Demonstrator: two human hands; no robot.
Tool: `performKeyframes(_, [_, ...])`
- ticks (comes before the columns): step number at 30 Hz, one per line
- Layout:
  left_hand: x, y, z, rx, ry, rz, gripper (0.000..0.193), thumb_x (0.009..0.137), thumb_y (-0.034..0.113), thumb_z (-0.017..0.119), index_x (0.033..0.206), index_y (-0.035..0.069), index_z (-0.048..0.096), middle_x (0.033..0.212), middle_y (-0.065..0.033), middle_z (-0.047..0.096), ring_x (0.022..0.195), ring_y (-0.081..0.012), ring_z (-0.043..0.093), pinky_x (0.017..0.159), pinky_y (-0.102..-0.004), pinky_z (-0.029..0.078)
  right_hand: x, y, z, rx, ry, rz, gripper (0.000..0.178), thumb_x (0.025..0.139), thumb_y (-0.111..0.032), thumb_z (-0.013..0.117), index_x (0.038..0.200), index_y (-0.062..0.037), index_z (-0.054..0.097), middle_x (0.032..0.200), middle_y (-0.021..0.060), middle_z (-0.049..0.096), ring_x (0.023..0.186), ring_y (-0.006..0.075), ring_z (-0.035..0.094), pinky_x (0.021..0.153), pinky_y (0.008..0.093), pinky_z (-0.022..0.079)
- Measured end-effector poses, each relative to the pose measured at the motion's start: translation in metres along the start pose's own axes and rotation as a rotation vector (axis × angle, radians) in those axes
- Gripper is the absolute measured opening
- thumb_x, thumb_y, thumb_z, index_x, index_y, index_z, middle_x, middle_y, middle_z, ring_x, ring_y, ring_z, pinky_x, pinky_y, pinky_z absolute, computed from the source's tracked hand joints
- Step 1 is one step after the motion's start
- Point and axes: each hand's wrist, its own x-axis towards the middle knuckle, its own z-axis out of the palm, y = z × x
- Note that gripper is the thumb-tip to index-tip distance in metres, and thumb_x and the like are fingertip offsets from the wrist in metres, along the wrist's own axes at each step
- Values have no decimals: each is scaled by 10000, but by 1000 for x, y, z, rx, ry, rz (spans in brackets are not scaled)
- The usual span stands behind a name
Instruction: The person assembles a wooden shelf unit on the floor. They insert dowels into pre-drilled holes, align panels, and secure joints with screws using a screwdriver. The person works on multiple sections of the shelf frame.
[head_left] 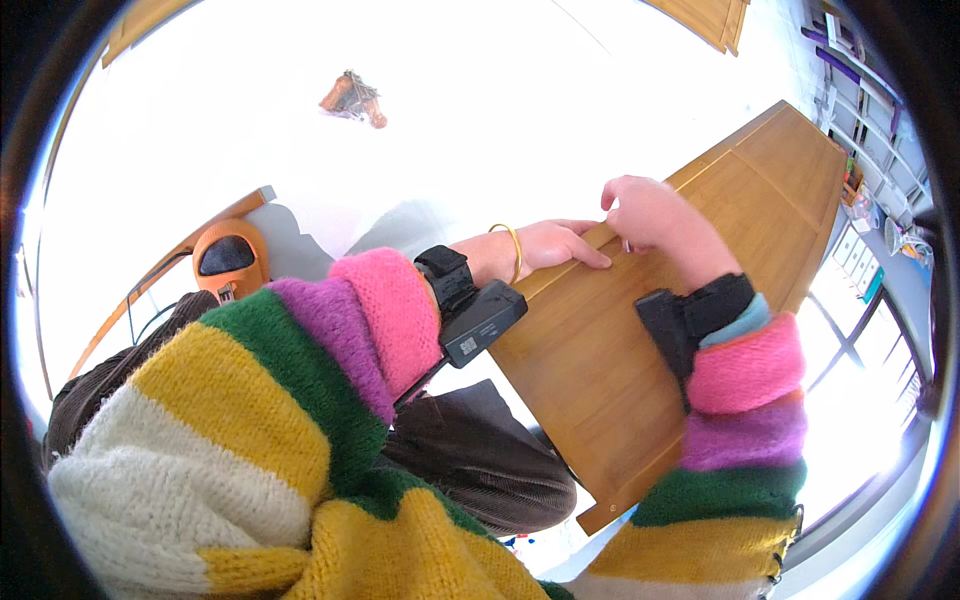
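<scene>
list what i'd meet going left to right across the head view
orange-and-black object → reddish-brown object → gold bangle → left hand → right hand → row of white items

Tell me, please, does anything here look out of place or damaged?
A small, irregular reddish-brown clump looks out of place: it stands out against the bright white surface, ahead and leftward of the left hand. I cannot tell what it is. The wooden furniture shows no obvious damage.
</scene>
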Motion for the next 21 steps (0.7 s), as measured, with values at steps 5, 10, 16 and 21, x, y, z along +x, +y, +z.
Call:
performKeyframes(5, [-4,-5,-4,100,44,3,559,777,64,616,1302,48,424,1158,-118,551,1043,-209,532,884,-352,435,-6,-14,27,-84,298,-65,188,780,-24,451,875,11,609,759,179,642,677,281,648,630,368,517])
performKeyframes(10, [-6,-3,-6,13,35,-17,568,780,60,612,1312,47,414,1176,-116,540,1044,-210,531,893,-356,432,-11,-25,10,-329,368,-58,160,768,-36,484,814,25,624,789,168,650,754,311,640,690,390,510])
performKeyframes(16, [-6,2,-11,-15,22,-26,566,790,59,604,1317,36,397,1171,-124,538,1039,-212,533,888,-368,435,-18,-3,-23,-110,158,-297,170,707,-43,583,844,14,666,817,172,654,793,307,632,721,372,504])
performKeyframes(21, [-5,7,-14,-7,-9,-21,557,797,68,604,1311,30,394,1175,-126,530,1028,-211,536,881,-370,434,-20,3,-33,-197,177,-429,232,625,-114,722,833,-17,685,797,166,654,804,300,630,726,365,504])
